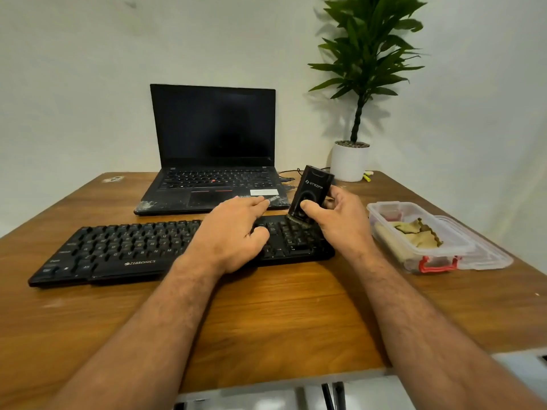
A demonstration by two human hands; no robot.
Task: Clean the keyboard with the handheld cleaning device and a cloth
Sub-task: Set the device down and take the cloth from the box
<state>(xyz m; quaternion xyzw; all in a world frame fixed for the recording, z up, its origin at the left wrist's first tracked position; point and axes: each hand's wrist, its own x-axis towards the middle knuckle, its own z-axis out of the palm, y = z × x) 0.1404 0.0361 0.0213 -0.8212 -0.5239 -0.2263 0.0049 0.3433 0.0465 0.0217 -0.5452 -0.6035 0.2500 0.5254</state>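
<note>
A: Where's the cleaner rn?

B: Black slab-shaped handheld cleaning device w/ white STRIFF lettering (310, 191) is over the right end of the black ZEBRONICS desktop keyboard (148, 247). Long axis near upright, top tilted a bit to the right & away; bristled end points down, touching the keys at the far right corner.

A: Who's got it?

B: Right hand (337, 220) grips it low, thumb pressed on the front face, other fingers curled round the back. Can't see those fingertips.

A: Left hand?

B: Left hand (233, 232) lies palm-down on the keyboard's right-centre, fingers straight & slightly spread, reaching past the far edge toward the laptop; thumb on the keys. Holds nothing.

A: Keyboard's lie?

B: Long axis left-right on the brown wood-grain table (266, 315), left end angled nearer the person.

A: Containers?

B: Clear rectangular plastic box w/ red latch (420, 247), lid off, just right of the keyboard. Inside: crumpled tan cloth w/ zigzag edge (414, 232), plus sth reddish at the far end, can't tell what. Clear lid (488, 255) lies beside the box, on its right.

A: Rest?

B: Open black laptop w/ dark screen (213, 143) behind the keyboard, palm rest smudged white. Green leafy plant in white pot (350, 161) at the far right corner, yellow-green items (368, 175) beside it.
</note>
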